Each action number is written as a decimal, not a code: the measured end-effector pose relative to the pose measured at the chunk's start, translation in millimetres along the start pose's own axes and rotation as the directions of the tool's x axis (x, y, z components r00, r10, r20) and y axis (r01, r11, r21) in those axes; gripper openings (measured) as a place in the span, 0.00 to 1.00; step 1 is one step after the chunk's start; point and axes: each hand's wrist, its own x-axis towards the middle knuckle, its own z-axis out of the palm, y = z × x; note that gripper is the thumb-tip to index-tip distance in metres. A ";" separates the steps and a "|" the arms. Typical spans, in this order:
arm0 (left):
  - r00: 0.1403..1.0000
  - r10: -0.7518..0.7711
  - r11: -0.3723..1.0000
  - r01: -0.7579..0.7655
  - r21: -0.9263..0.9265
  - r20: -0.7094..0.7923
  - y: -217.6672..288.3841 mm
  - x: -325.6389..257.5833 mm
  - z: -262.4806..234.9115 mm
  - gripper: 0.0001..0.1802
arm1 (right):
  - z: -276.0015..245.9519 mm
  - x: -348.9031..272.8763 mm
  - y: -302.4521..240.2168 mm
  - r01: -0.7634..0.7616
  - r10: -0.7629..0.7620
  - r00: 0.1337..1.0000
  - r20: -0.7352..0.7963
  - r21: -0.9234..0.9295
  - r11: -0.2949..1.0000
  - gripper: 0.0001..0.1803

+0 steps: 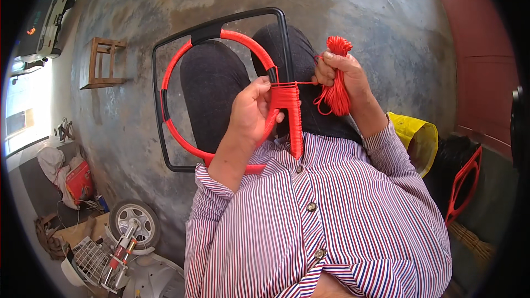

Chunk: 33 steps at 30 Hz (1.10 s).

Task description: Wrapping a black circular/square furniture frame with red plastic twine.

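Observation:
A black frame (pixel 158 85) of rounded square outline, with a ring (pixel 178 65) inside it, rests across my lap. Red cord is wound round much of the ring, and bare black stretches show between. At the frame's right side a dense red cord wrapping (pixel 285 99) binds ring and frame together. My left hand (pixel 253 109) grips the ring at this wrapping, thumb by its upper edge, some fingers hidden behind. To the right, my right hand (pixel 343 74) is closed round a bundle of red cord (pixel 335 100). A taut strand runs from it to the wrapping.
A small wooden stool (pixel 105 63) stands on the concrete floor at the left. Lower left are a wheel (pixel 134 223) and a red box (pixel 78 181). At the right lie a yellow bag (pixel 411 132) and another red-wound frame (pixel 466 185). A dark red door (pixel 480 55) is beyond.

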 end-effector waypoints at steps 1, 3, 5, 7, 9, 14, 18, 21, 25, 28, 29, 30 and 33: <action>1.000 -0.002 1.000 0.002 -0.004 -0.025 -0.8 -0.2 0.0 0.14 | 4.3 -1.9 -1.2 0.003 -0.004 1.000 -0.024 -0.029 1.000 0.11; 0.997 -0.007 1.000 0.006 -0.011 -0.072 -2.4 -0.4 -0.4 0.10 | 6.6 -4.1 -0.8 0.006 -0.009 0.999 -0.048 -0.055 0.998 0.11; 0.997 -0.010 1.000 0.007 -0.031 -0.074 -3.7 0.5 -2.4 0.05 | 6.6 -5.6 0.2 0.008 -0.010 0.999 -0.048 -0.049 0.999 0.11; 0.998 -0.009 0.999 0.006 -0.040 -0.061 -4.2 0.9 -4.3 0.02 | 7.6 -7.1 1.0 0.022 -0.028 0.998 -0.060 -0.092 0.995 0.10; 1.000 -0.004 0.999 0.003 -0.039 -0.022 -4.1 1.2 -6.4 0.02 | 5.2 -9.8 2.8 0.032 -0.038 0.999 -0.038 -0.138 0.990 0.09; 0.999 0.009 0.998 -0.012 -0.058 -0.047 -5.2 0.7 -6.9 0.02 | 5.5 -23.6 6.4 0.038 -0.034 0.999 0.018 -0.253 0.967 0.10; 0.999 0.041 0.998 -0.042 -0.038 -0.014 -5.5 -0.3 -7.8 0.02 | 6.8 -18.3 -1.4 -0.004 -0.002 0.997 -0.073 -0.082 0.997 0.12; 0.998 0.051 0.999 -0.051 -0.012 0.033 -6.3 0.1 -9.6 0.02 | 5.3 -20.9 -5.4 -0.023 0.018 0.998 -0.052 -0.098 0.995 0.12; 0.999 0.048 0.995 -0.046 -0.083 0.025 -8.5 0.0 -12.1 0.04 | 2.2 -28.7 -5.6 -0.042 0.037 0.997 -0.066 -0.082 0.996 0.10; 0.996 0.063 0.995 -0.068 -0.074 -0.062 -7.0 -0.6 -7.1 0.08 | -4.1 -21.1 -15.3 -0.059 -0.023 0.967 -0.253 -0.310 0.949 0.10; 0.994 0.081 0.996 -0.085 -0.040 -0.074 -10.2 2.8 -12.0 0.10 | -11.3 -14.1 -22.5 -0.080 -0.063 0.946 -0.319 -0.415 0.906 0.10; 0.992 0.095 0.995 -0.096 -0.004 -0.084 -11.3 5.0 -15.2 0.12 | -38.2 -2.9 -27.8 -0.083 -0.091 0.963 -0.255 -0.597 0.798 0.15; 0.976 0.152 0.987 -0.159 -0.031 -0.157 -11.7 1.3 -7.9 0.17 | -6.7 10.7 -45.3 -0.033 -0.346 0.915 -0.206 -0.895 0.445 0.20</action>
